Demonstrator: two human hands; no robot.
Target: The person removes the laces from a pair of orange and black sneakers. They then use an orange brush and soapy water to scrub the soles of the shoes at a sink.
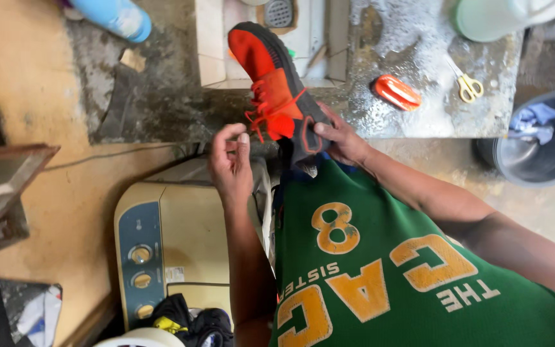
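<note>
A red and black sneaker [271,77] with red laces is held up in front of me, toe pointing away. My right hand [338,138] grips its heel end from the right. My left hand [231,160] is just left of the shoe, fingers pinched on a red lace end [255,125]. Below my arms is my green shirt with orange lettering.
A wet concrete counter [412,122] holds an orange brush [396,92], yellow-handled scissors [467,85] and a pale green jug [496,16]. A grey bucket [541,144] with cloth stands at right. A cream washing machine [168,238] sits below left, a blue bottle [114,16] at top left.
</note>
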